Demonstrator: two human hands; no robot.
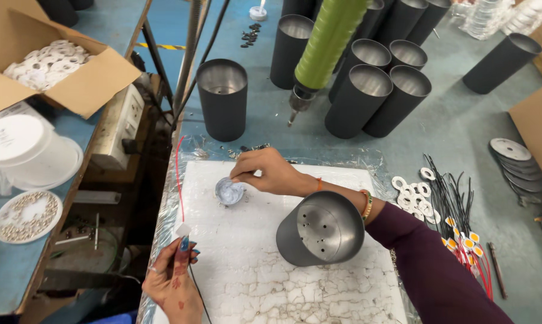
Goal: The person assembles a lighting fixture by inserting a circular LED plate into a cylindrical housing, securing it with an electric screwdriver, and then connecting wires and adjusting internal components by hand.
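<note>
Lying tilted, dark metal cup, closed base toward camera.

Blue-grey bench carries a cracked white square slab, upright dark metal cylinders, white rings, black wire bundle and grey discs.
</note>
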